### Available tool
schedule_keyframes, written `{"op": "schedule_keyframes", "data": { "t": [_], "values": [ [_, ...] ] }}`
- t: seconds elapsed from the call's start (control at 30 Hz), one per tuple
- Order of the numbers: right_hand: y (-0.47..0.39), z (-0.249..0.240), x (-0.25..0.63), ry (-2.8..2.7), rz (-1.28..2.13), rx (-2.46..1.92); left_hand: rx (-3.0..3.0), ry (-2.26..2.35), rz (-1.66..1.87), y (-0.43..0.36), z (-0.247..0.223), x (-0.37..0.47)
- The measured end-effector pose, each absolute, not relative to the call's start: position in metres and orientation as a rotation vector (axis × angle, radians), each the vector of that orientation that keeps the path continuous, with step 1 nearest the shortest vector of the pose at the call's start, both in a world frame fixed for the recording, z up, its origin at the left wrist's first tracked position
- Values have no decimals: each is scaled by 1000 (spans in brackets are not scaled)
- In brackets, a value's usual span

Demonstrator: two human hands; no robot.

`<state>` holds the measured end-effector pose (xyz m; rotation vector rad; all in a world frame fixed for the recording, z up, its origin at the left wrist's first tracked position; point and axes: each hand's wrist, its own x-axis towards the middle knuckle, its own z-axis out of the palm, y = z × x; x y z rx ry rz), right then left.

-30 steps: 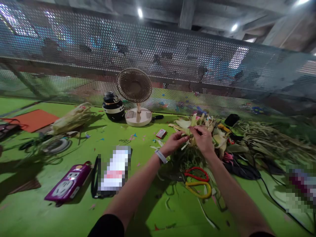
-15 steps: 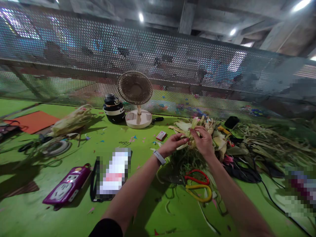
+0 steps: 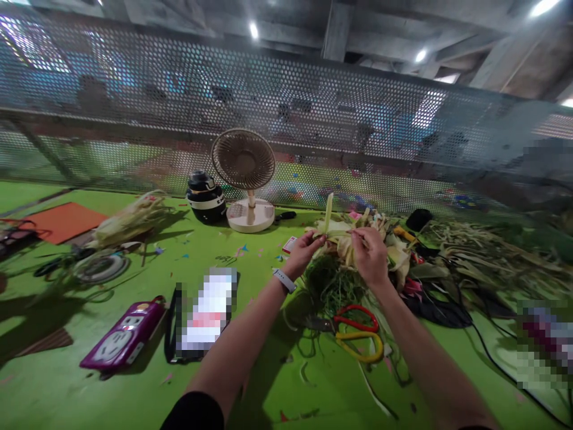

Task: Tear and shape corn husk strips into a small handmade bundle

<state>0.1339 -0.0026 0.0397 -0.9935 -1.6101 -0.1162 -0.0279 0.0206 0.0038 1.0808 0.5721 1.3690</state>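
My left hand (image 3: 304,254) is closed in a pinch on a pale green strip of husk (image 3: 329,212) that stands up above the fingers. A short way to its right, my right hand (image 3: 370,254) is also pinched, its fingertips together; what they hold, if anything, is too small to make out. Under and behind both hands lies a heap of dry, pale husks (image 3: 398,257), with a tangle of green fibres (image 3: 342,291) in front. Scissors (image 3: 358,349) with one red and one yellow handle lie on the green table between my forearms.
A fan (image 3: 250,216) and a black jar-shaped bottle (image 3: 206,197) stand by the perforated metal screen (image 3: 295,83). Left lie a purple power strip (image 3: 123,337), a blurred phone (image 3: 208,310) and a husk bundle (image 3: 132,221). Dry stalks (image 3: 501,251) and a black cable (image 3: 487,352) lie right.
My hands were together over the husks and have moved apart, the left one slightly leftward. The strip now stands upright from my left hand.
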Motion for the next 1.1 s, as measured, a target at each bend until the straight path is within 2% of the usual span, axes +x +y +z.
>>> {"op": "schedule_keyframes", "data": {
  "t": [0.3, 0.4, 0.57, 0.67, 0.77, 0.97, 1.1],
  "values": [
    [-11, 30, 119, -1893, -192, -991, 1056, 549, 1458, 20, 10, -30],
    [-10, 34, 120, -1720, 47, -1051, 1083, 558, 1414, 18, 10, -28],
    [-10, 46, 122, -1417, 658, -1126, 1153, 533, 1332, 14, 9, -22],
    [-9, 49, 123, -1425, 819, -1120, 1179, 499, 1254, 12, 7, -19],
    [-7, 50, 124, -1477, 727, -1097, 1183, 498, 1216, 10, 9, -18],
    [-9, 51, 125, -1578, 176, -1071, 1173, 506, 1221, 3, 19, -19],
    [-7, 48, 126, -1582, 62, -1068, 1142, 480, 1201, 3, 18, -19]
  ]
}}
